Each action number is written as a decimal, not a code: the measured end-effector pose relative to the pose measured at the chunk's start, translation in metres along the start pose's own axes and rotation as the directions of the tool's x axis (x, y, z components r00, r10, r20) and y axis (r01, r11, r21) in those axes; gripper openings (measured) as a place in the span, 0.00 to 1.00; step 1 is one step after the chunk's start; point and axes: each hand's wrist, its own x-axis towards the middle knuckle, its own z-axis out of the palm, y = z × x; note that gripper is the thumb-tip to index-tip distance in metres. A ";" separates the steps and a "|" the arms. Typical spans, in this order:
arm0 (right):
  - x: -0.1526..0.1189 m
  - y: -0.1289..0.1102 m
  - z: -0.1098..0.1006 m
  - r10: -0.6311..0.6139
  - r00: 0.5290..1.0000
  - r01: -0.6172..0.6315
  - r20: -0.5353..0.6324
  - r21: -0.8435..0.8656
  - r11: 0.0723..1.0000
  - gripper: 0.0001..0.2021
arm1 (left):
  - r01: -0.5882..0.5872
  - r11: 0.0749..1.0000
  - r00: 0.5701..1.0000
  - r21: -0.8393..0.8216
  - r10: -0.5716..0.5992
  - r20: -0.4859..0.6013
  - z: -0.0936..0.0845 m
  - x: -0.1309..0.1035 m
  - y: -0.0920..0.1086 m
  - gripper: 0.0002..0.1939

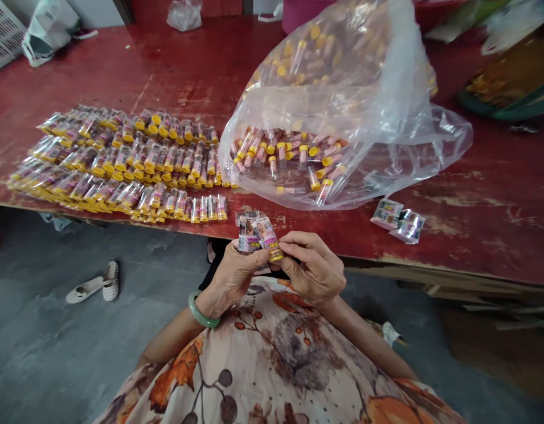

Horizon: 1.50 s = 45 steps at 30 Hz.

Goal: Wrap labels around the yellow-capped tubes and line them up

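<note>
My left hand [234,274] is closed on several printed plastic sleeves [249,232] at the table's front edge. Against them, the thumb and fingers of my right hand [314,268] pinch a small labelled tube with a yellow cap [268,238], its cap end toward me. Beyond my hands, a large clear plastic bag [364,112] lies with its mouth open, and pink-filled tubes with yellow caps [281,152] spill inside it. Stacked rows of labelled tubes [122,159] cover the table's left part. More printed sleeves [387,213] lie to the right of the bag.
The red table [475,206] spans the view. At its back are a white bag [49,29], a crumpled clear bag [184,15] and a magenta container [298,15]. A green-rimmed basket [510,103] is at the right. Pale shoes [110,281] lie on the floor.
</note>
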 end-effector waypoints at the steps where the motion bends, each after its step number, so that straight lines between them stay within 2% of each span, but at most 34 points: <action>1: 0.000 -0.001 0.000 0.000 1.000 0.000 -0.010 0.009 1.000 0.12 | 0.002 1.000 1.000 0.006 -0.002 0.003 0.000 -0.001 0.000 0.18; 8: 0.001 -0.006 -0.008 0.021 0.998 -0.022 0.056 0.022 1.000 0.17 | -0.012 1.000 1.000 0.010 0.012 0.024 -0.001 -0.001 0.002 0.15; 11: 0.000 -0.008 -0.006 0.015 0.999 -0.015 0.028 -0.005 1.000 0.18 | 0.008 1.000 0.999 0.017 -0.008 0.041 -0.003 -0.001 0.001 0.15; 16: -0.005 -0.007 0.004 -0.102 0.994 0.093 -0.041 -0.188 0.978 0.18 | 0.020 1.000 0.999 0.005 -0.020 0.044 -0.004 -0.001 0.000 0.14; 19: -0.011 -0.003 0.006 -0.155 0.987 0.138 -0.042 -0.272 0.952 0.20 | 0.018 1.000 0.999 0.016 -0.019 0.044 -0.005 -0.001 0.000 0.15; 23: -0.017 0.002 0.005 -0.181 0.983 0.179 0.024 -0.318 0.931 0.22 | 0.025 0.999 0.999 0.024 -0.026 0.026 -0.007 -0.003 0.000 0.18; 28: -0.012 0.004 0.007 -0.232 0.967 0.255 0.106 -0.376 0.891 0.23 | 0.052 0.999 0.997 0.001 -0.052 0.057 -0.012 -0.004 0.003 0.20; 30: -0.008 0.003 0.007 -0.209 0.966 0.251 0.155 -0.349 0.903 0.19 | 0.020 0.999 1.000 0.045 -0.021 0.015 -0.019 -0.005 0.012 0.20; 32: -0.004 0.003 0.005 -0.170 0.964 0.228 0.203 -0.310 0.923 0.17 | -0.053 0.987 0.995 0.150 0.065 -0.072 -0.033 -0.006 0.031 0.20; 34: -0.003 0.006 0.002 -0.155 0.966 0.211 0.208 -0.281 0.936 0.16 | -0.146 0.942 0.963 0.303 0.205 -0.175 -0.056 -0.007 0.063 0.19; 36: -0.004 0.010 -0.001 -0.137 0.968 0.189 0.210 -0.256 0.948 0.14 | -0.223 0.836 0.884 0.501 0.389 -0.257 -0.086 -0.006 0.105 0.17; 37: -0.004 0.012 -0.001 -0.126 0.968 0.178 0.219 -0.238 0.955 0.12 | -0.239 0.753 0.825 0.613 0.491 -0.281 -0.102 -0.005 0.129 0.16; 38: -0.005 0.013 -0.001 -0.116 0.967 0.167 0.229 -0.216 0.962 0.11 | -0.207 0.643 0.750 0.738 0.588 -0.302 -0.117 -0.003 0.153 0.15; 39: -0.006 0.013 -0.001 -0.106 0.967 0.153 0.232 -0.195 0.969 0.09 | -0.105 0.520 0.702 0.848 0.643 -0.308 -0.131 -0.001 0.176 0.15; 40: -0.007 0.014 0.000 -0.099 0.967 0.142 0.234 -0.176 0.974 0.08 | 0.026 0.414 0.671 0.910 0.667 -0.323 -0.143 0.002 0.198 0.17; 41: -0.008 0.014 0.001 -0.090 0.968 0.130 0.233 -0.160 0.978 0.07 | 0.137 0.339 0.627 0.931 0.698 -0.347 -0.152 0.006 0.217 0.20; 42: -0.007 0.014 0.001 -0.087 0.969 0.123 0.229 -0.148 0.981 0.07 | 0.212 0.289 0.603 0.933 0.713 -0.358 -0.159 0.010 0.233 0.22; 43: -0.006 0.015 0.001 -0.092 0.970 0.125 0.226 -0.137 0.983 0.07 | 0.262 0.280 0.569 0.923 0.728 -0.382 -0.163 0.014 0.246 0.26; 45: 0.003 0.024 0.000 -0.111 0.970 0.143 0.218 -0.140 0.980 0.07 | 0.209 0.353 0.495 0.912 0.766 -0.410 -0.165 0.019 0.260 0.29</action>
